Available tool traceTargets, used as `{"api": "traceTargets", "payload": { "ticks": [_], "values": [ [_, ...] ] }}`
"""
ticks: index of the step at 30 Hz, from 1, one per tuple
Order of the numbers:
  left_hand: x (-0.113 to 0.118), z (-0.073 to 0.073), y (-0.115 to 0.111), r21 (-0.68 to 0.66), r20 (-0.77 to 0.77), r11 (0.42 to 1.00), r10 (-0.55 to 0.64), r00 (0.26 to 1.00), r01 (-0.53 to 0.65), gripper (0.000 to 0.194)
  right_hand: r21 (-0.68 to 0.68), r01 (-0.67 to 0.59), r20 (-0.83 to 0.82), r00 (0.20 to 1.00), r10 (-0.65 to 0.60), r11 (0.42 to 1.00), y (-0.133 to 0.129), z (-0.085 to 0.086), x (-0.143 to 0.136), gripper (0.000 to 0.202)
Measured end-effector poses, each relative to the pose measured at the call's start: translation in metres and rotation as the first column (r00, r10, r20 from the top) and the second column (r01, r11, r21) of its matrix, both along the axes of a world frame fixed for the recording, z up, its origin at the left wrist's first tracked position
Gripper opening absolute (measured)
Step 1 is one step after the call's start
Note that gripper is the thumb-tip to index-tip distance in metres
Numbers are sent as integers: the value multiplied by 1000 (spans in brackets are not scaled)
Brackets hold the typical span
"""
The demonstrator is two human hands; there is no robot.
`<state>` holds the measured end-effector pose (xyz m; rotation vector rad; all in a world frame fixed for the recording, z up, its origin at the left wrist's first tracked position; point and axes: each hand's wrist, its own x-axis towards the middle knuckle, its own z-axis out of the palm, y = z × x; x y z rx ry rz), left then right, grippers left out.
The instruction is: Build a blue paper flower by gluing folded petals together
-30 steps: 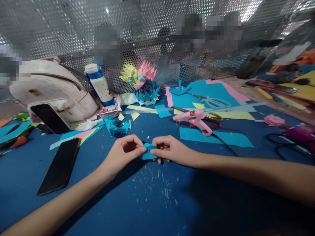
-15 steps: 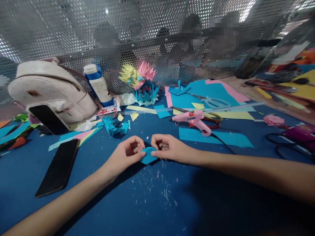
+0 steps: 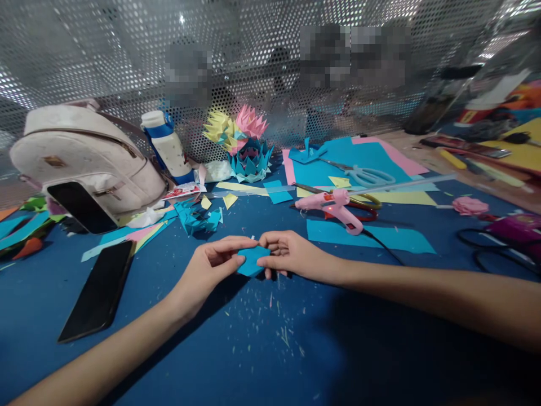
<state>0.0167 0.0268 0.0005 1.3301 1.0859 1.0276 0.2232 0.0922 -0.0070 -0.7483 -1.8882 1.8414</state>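
Note:
Between my two hands is a small folded piece of blue paper (image 3: 252,261), held just above the blue table. My left hand (image 3: 217,260) pinches its left side, thumb in front and fingers stretched along the back edge. On the right side, my right hand (image 3: 284,254) grips it between thumb and curled fingers. Behind my hands lie a spiky blue folded-paper piece (image 3: 195,219) and small yellow paper scraps (image 3: 230,201). To the right rests a pink glue gun (image 3: 333,207) with its light on, behind a blue paper strip (image 3: 367,235).
Scissors with light blue handles (image 3: 367,176) lie on blue and pink sheets. A folded-paper flower arrangement (image 3: 249,149), a bottle (image 3: 169,149) and a white backpack (image 3: 84,152) stand along the perforated metal panel (image 3: 245,34). A black phone (image 3: 99,290) lies at the left.
My left fingers have straightened along the back edge of the blue paper. The paper has turned slightly and shows more of its face. My right hand has barely moved.

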Motion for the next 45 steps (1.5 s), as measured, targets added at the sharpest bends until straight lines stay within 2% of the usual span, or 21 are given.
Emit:
{"api": "traceTargets", "payload": {
  "ticks": [6,10,15,20,25,28,31,35,37,42,45],
  "values": [
    [4,0,1,27,-51,996,91,995,-89,29,-29,67,-56,996,-68,997,0,-5,0,29],
    [5,1,1,3,-67,995,96,993,-96,39,30,78,-65,995,-76,997,-1,-4,0,24],
    [4,3,1,39,-138,991,128,982,-124,29,113,43,7,999,-44,993,-4,1,2,19],
    [6,3,-1,85,-156,987,152,976,-140,23,52,-6,-26,1000,8,999,-5,0,2,24],
    [5,1,-3,147,-211,978,177,961,-148,21,69,82,-49,996,-79,994,-1,-3,1,29],
    [5,-1,-4,181,-237,978,147,960,-105,24,104,121,-90,990,-112,987,1,-4,2,29],
    [6,-2,-6,278,-297,961,103,949,-17,27,194,128,-87,990,-113,973,-1,-4,3,25],
    [7,-5,-6,311,-328,948,46,944,62,17,314,131,-41,991,-124,940,-4,-3,3,20],
    [6,-7,-4,285,-287,958,43,957,42,13,321,116,-28,993,-113,940,-4,-3,3,21],
    [3,-10,0,295,-263,953,149,953,-68,11,348,55,26,997,-69,936,-1,-4,3,24],
    [2,-10,0,295,-240,951,172,955,-97,11,392,-6,78,997,-27,920,0,-2,3,20]
  ]
}}
